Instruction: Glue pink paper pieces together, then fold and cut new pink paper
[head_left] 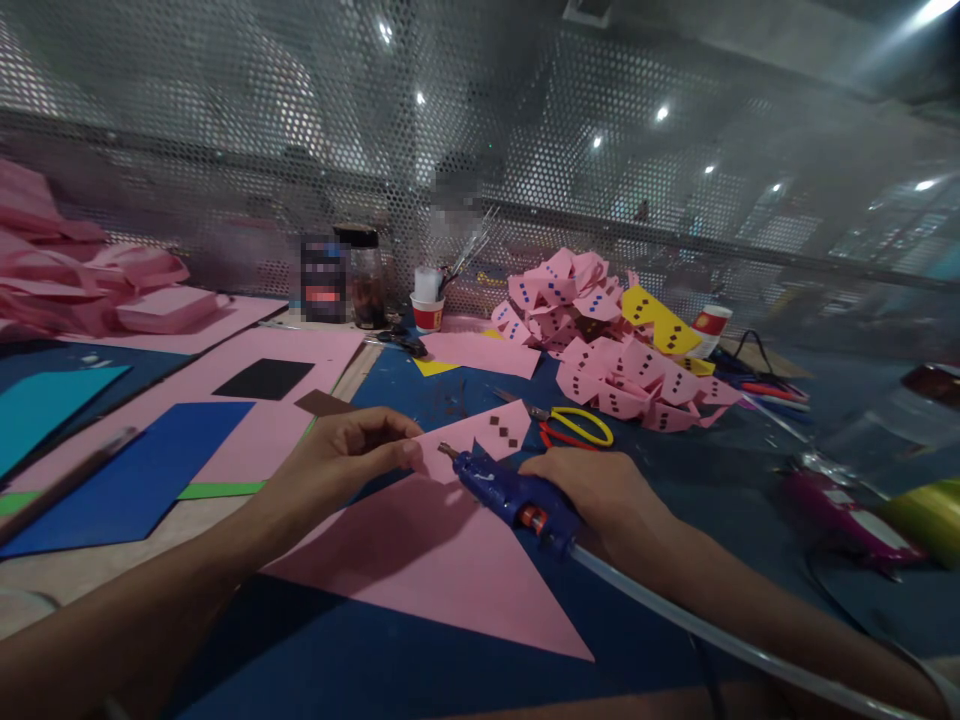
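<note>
My left hand [367,450] pinches the left end of a pink paper piece [465,432] that bears a few small brown diamonds. In my right hand [600,485] is a blue hot glue gun [491,485], its nozzle over the pink piece close to my left fingertips. A long clear glue stick [697,625] runs out of the gun's back, along my right forearm. Beneath both hands a large pink sheet [442,565] lies on the blue mat [337,650]. Just beyond the glue gun are scissors [577,425] with yellow and red handles.
Pink folded pieces with dark diamonds [577,300] are heaped at the back right. Blue sheets [142,470] and a black sheet [264,378] lie left. A paper cup [428,312] and a jar [367,280] stand before the perforated metal screen [262,170]. A magenta tool [847,515] lies right.
</note>
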